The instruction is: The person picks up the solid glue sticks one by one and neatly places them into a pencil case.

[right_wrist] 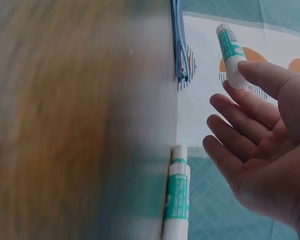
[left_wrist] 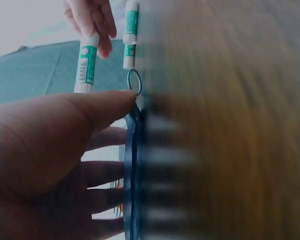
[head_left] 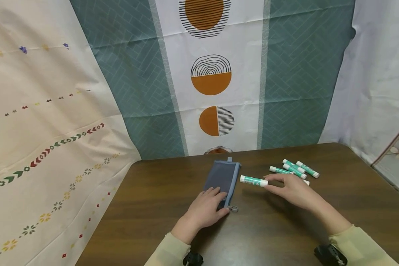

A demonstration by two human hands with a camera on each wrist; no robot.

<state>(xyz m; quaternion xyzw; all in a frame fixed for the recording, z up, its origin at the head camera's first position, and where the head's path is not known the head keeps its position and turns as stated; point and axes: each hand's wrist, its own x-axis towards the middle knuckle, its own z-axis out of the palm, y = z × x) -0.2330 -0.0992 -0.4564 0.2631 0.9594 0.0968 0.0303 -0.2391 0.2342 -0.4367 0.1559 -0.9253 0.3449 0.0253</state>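
A grey-blue zip pouch (head_left: 223,174) lies flat at the middle of the dark wooden table (head_left: 173,192). My left hand (head_left: 216,202) rests on its near end with straight fingers, thumb beside the metal zipper ring (head_left: 233,209). In the left wrist view the thumb tip touches the pouch edge (left_wrist: 132,170) just below the ring (left_wrist: 134,81). My right hand (head_left: 269,182) pinches one end of a green-and-white glue stick (head_left: 252,180), which hovers just right of the pouch. The right wrist view shows that stick (right_wrist: 230,50) between thumb and fingertips (right_wrist: 225,102).
Several more green-and-white glue sticks (head_left: 296,169) lie on the table behind the right hand; one (right_wrist: 177,200) shows in the right wrist view. Patterned cloth (head_left: 212,74) hangs behind and to the left. The table's right edge (head_left: 379,173) is close.
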